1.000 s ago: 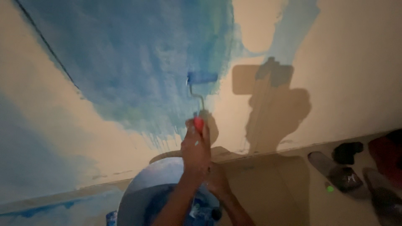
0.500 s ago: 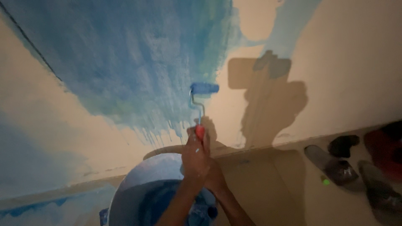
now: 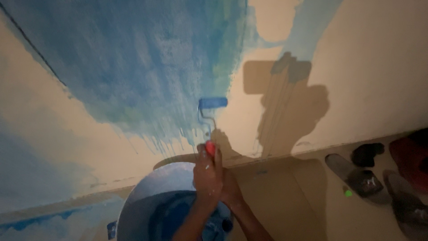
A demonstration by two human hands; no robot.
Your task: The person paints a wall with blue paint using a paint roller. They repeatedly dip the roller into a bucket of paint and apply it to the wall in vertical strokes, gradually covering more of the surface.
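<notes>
Clasped one over the other, left hand (image 3: 207, 172) and right hand (image 3: 229, 187) wrapped tight round the red handle (image 3: 210, 147) of a small paint roller (image 3: 212, 103), blue sleeve pressed flat to the wall (image 3: 379, 67) at the lower right edge of the wet blue patch (image 3: 142, 58). Directly beneath the wrists, a wide bucket (image 3: 147, 196) of blue paint, standing against the foot of the wall. Thin runs already trailing down from the bottom edge of the patch; likely more drips if too much paint is carried on the sleeve or too much pressure applied, with a chance of streaks across the bare cream below. Risk also of an elbow or forearm knocking the bucket rim, and of splashes reaching the dark sandals (image 3: 361, 178) lying at the right side of the floor (image 3: 285, 201). Cut off by the bottom edge: both forearms and the near half of the bucket. Hard to make out in the dim light: the dark red shape at the far right, a small blue object left of the bucket, and which fingers actually meet the handle under the overlapping grip. Cast across the wall to the right, only the shadow of roller and hands.
</notes>
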